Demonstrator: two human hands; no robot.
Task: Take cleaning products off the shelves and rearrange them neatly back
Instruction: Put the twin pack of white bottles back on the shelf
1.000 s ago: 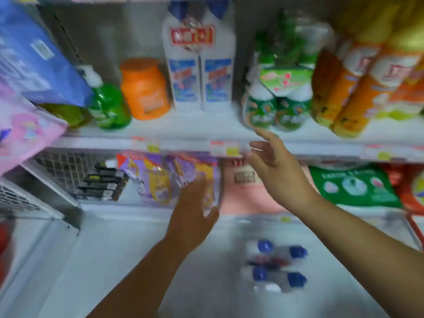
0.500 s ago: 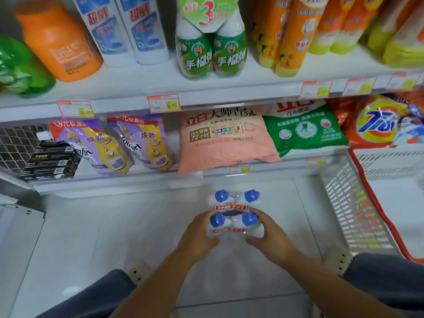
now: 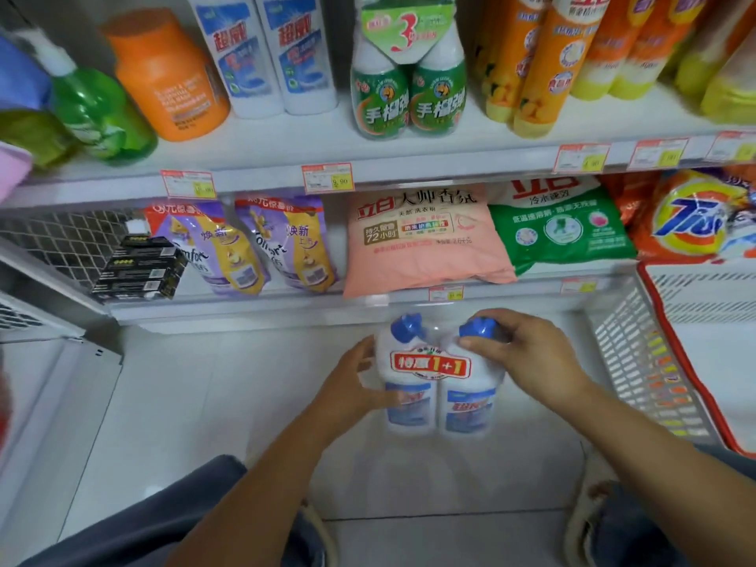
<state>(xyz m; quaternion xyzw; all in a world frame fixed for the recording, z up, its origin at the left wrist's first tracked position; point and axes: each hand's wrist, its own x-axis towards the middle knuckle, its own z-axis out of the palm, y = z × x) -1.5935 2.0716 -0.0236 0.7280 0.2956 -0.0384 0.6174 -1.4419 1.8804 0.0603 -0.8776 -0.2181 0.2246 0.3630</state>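
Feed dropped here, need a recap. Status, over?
Left hand and right hand grip the twin bottle pack, right at a cap. Pack upright, off shelf. Nothing blocking.

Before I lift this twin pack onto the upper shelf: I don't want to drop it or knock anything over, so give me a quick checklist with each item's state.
1. Left hand holds the twin pack at its left side: ok.
2. Right hand grips the right bottle at its blue cap: ok.
3. Both caps on: ok.
4. Red band joins the two bottles: ok.
5. Slot beside the matching white bottles on the upper shelf: not ok; the orange jar and green pair stand close on either side.
6. Space behind that front row: cannot tell.
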